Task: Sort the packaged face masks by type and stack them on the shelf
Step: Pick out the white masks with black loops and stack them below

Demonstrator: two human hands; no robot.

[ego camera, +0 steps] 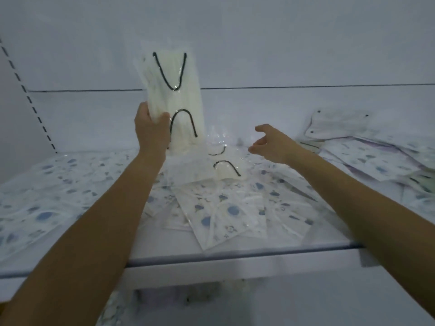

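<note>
My left hand (pixel 150 128) grips a clear packet of plain white masks with black ear loops (pixel 174 95) and holds it upright above the shelf. Below it another packet of the same white type (pixel 211 165) lies flat on the shelf. My right hand (pixel 270 142) hovers to the right of that flat packet with fingers loosely curled, holding nothing. Packets of masks with a blue print (pixel 226 212) lie spread over the middle and left of the white shelf (pixel 235 256).
More blue-printed packets (pixel 42 203) cover the left part of the shelf. At the right lies a heap of printed packets (pixel 376 161), topped by a white mask with dark dots (pixel 339 125). The back wall and a slotted left upright (pixel 28 97) enclose the shelf.
</note>
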